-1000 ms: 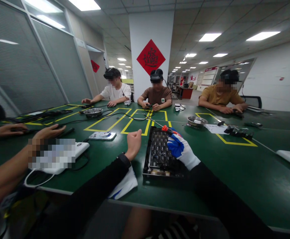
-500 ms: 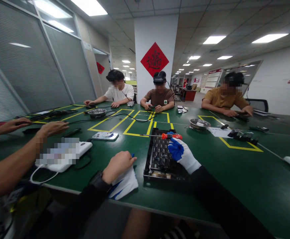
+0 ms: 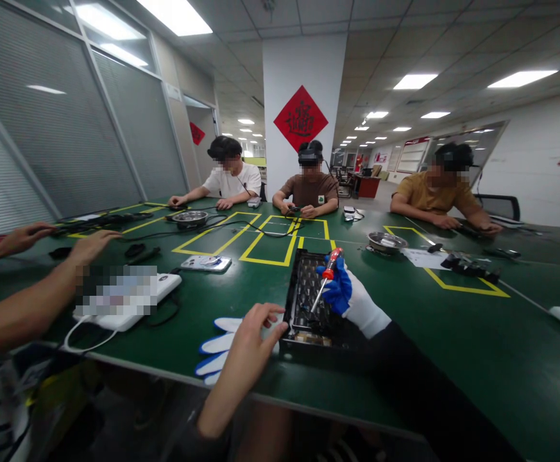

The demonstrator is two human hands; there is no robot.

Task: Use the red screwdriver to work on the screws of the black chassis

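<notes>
My right hand [image 3: 349, 292], in a white glove with blue coating, is closed round a screwdriver [image 3: 331, 262] with a red handle. Its metal shaft slants down to the left, and the tip is over the inside of a shallow black housing [image 3: 293, 292]. Rows of small pale marks show inside that housing, which lies flat on the table. My bare left hand [image 3: 254, 333] is at the housing's near left edge, fingers apart, with the thumb tip at the rim. Partly beneath and behind this hand lies an empty white-and-blue glove [image 3: 219, 346].
A phone [image 3: 206, 263] lies on the green table [image 3: 453, 359], with a white device [image 3: 157, 298] and its cables at left. A co-worker's arms [image 3: 34, 308] reach in there. Metal bowls [image 3: 386, 241] and black parts [image 3: 472, 266] lie farther off. Several people sit opposite.
The screwdriver has swung from level to pointing down into the housing. My left hand has moved from the spare glove to the housing's edge, and that glove now lies spread out.
</notes>
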